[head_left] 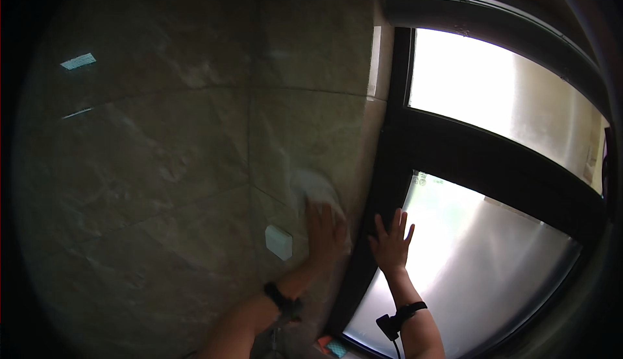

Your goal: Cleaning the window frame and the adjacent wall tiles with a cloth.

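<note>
My left hand [324, 232] lies against the tiled wall [182, 145] beside the window, pressing a white cloth [314, 185] onto the tile. Both hand and cloth are slightly smeared by motion, and part of the cloth is hidden under the fingers. To its right, my right hand [391, 245] is held with fingers spread and nothing in it. It is over the edge where the dark window frame [397, 145] meets the lower frosted pane [480, 268]; whether it touches them I cannot tell.
A white square wall plate [279, 242] is on the tile just left of my left hand. An orange and teal item [332, 347], perhaps sponges, lies at the bottom by the window sill. Above is a second bright pane [467, 73]. Black straps with small devices circle both wrists.
</note>
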A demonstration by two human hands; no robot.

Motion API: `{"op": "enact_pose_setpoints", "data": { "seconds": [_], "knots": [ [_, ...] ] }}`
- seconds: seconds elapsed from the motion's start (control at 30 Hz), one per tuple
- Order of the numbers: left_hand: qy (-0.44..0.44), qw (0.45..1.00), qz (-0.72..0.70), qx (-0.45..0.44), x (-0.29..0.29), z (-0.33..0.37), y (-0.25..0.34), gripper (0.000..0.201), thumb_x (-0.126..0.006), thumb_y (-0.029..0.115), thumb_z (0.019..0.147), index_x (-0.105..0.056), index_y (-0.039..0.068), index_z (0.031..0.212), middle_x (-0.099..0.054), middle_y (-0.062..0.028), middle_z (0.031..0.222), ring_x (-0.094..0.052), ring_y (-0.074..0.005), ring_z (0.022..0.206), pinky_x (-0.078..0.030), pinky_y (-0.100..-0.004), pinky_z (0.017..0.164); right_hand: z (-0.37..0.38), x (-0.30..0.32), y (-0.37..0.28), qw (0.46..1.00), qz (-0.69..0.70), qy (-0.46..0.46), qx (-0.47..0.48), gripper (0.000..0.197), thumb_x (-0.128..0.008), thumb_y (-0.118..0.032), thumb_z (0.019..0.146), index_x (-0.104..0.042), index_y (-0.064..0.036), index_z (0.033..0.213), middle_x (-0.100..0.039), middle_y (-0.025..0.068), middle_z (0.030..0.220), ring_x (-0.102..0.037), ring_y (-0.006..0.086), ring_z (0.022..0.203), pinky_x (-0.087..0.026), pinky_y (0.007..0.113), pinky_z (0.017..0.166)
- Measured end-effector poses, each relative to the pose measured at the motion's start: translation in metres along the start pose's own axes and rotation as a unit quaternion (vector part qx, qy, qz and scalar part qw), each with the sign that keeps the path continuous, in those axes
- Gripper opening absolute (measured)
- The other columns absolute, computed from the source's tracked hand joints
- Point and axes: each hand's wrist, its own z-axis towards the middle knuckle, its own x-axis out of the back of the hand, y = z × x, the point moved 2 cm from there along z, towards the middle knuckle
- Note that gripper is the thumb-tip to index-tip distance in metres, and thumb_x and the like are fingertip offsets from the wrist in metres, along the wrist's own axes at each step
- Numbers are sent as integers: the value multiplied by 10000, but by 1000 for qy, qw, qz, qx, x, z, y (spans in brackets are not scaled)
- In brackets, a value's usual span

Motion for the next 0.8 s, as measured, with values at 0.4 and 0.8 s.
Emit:
{"op": "enact_pose_setpoints", "data": {
  "seconds": [0.4,0.8],
  "knots": [
    [117,984,-34,-130,31,206,89,552,-529,252,973,-393,-12,1438,-221,-344,1516,-246,-511,1392,-229,-562,1128,-3,0,5,999,-15,-43,-16,628,-530,-513,935,-342,-337,1507,-151,209,1607,-63,347,1507,-33,570,1177],
    [299,919,6,-258,33,466,94,500,-532,332,958,-510,56,1375,-445,-244,1422,-411,-430,1317,-315,-511,1107,-4,-4,4,998,-42,-38,0,622,-521,-536,929,-367,-336,1497,-152,236,1597,-60,375,1502,-43,586,1169]
  ]
}}
